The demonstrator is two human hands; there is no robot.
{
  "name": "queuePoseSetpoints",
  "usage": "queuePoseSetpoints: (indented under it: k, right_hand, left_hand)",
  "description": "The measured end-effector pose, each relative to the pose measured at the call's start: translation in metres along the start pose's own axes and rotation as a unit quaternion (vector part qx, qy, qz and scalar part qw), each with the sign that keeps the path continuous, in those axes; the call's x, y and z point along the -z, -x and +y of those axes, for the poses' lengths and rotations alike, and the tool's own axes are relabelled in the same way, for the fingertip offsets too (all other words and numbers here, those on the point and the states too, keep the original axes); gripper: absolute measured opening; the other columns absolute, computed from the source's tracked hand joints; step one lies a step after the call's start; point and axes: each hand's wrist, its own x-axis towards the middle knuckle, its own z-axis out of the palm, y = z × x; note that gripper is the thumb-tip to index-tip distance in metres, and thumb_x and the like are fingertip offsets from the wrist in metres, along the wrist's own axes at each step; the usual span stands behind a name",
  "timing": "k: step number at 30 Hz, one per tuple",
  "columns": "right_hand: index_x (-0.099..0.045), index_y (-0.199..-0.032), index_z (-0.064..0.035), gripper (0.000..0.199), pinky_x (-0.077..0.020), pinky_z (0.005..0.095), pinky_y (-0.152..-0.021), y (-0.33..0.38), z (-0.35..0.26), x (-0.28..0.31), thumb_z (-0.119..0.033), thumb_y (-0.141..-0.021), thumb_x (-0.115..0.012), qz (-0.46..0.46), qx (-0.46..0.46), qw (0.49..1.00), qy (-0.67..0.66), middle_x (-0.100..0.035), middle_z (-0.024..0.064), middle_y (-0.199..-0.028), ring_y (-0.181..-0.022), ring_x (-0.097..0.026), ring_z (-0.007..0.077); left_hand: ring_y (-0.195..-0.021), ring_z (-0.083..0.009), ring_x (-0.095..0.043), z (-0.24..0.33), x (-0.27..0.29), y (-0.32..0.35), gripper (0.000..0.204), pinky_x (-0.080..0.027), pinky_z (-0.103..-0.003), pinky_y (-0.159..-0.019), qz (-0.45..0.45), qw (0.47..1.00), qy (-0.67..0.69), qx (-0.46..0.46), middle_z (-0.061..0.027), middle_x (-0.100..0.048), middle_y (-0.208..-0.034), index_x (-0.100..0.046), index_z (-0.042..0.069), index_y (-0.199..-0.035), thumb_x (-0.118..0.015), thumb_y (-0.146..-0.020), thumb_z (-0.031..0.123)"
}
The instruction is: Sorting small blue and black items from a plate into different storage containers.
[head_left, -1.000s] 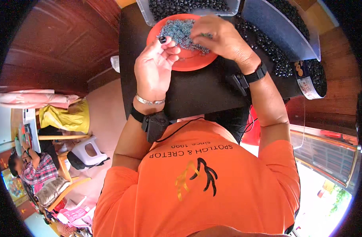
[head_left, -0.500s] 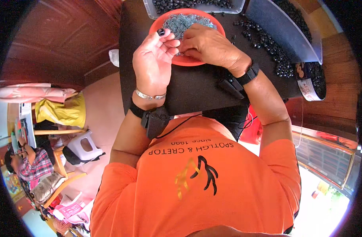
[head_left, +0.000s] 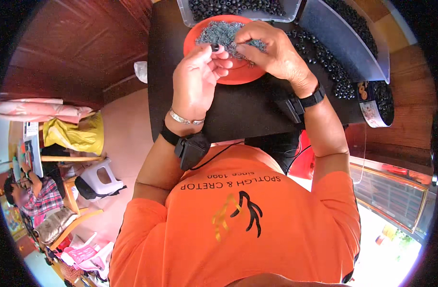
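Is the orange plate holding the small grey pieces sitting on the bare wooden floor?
No, the orange plate of small grey pieces rests on the black tabletop, under both hands.

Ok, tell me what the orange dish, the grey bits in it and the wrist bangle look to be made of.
Orange dish: likely plastic, smooth uniform colour with a soft sheen. Grey bits: probably small metal parts, dull grey with faint glints; too small to be sure. Bangle on the left wrist: metal, silvery and shiny.
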Motion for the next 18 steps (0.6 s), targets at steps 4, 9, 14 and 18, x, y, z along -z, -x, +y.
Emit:
queuePoseSetpoints:
  k: [4,9,14,18]
  right_hand:
    - [-0.06,-0.088,-0.0006,0.008,-0.0459,0.0297,-0.079,0.001,-0.007,0.006,-0.008,-0.084,-0.063,-0.024,-0.065,0.994,-0.087,-0.061,0.0052,-0.087,-0.085,-0.057,0.0162]
    - [-0.059,-0.086,-0.0008,0.008,-0.045,0.0275,-0.075,0.001,-0.013,0.008,-0.009,-0.086,-0.061,-0.067,-0.098,0.978,-0.171,-0.059,0.0037,-0.085,-0.078,-0.055,0.014]
    - [-0.058,-0.084,-0.0002,0.011,-0.0447,0.0274,-0.074,0.0,-0.014,0.006,-0.01,-0.087,-0.06,-0.084,-0.086,0.981,-0.154,-0.058,0.0034,-0.08,-0.075,-0.054,0.0127]
    - [-0.059,-0.083,0.0005,0.013,-0.0446,0.0273,-0.074,0.0,-0.014,0.006,-0.012,-0.087,-0.059,-0.096,-0.108,0.974,-0.173,-0.058,0.0035,-0.076,-0.075,-0.054,0.0125]
  left_hand:
    - [-0.079,-0.0182,-0.061,0.001,-0.009,0.006,0.016,-0.047,-0.028,-0.071,-0.024,0.997,-0.071,-0.033,-0.0081,-0.063,-0.09,-0.057,0.004,-0.096,-0.051,-0.092,0.018]
    - [-0.079,-0.0132,-0.06,0.001,-0.016,0.009,0.017,-0.045,-0.025,-0.071,-0.014,0.98,-0.176,-0.09,-0.0063,-0.063,-0.091,-0.057,0.002,-0.097,-0.051,-0.092,0.017]
    - [-0.084,-0.0149,-0.06,0.001,-0.019,0.009,0.021,-0.045,-0.026,-0.074,-0.018,0.96,-0.262,-0.091,-0.0075,-0.062,-0.092,-0.055,0.0,-0.104,-0.047,-0.094,0.015]
    - [-0.08,-0.0103,-0.058,-0.001,-0.021,0.008,0.02,-0.043,-0.023,-0.073,-0.019,0.959,-0.265,-0.1,-0.0035,-0.062,-0.088,-0.059,0.002,-0.101,-0.052,-0.091,0.018]
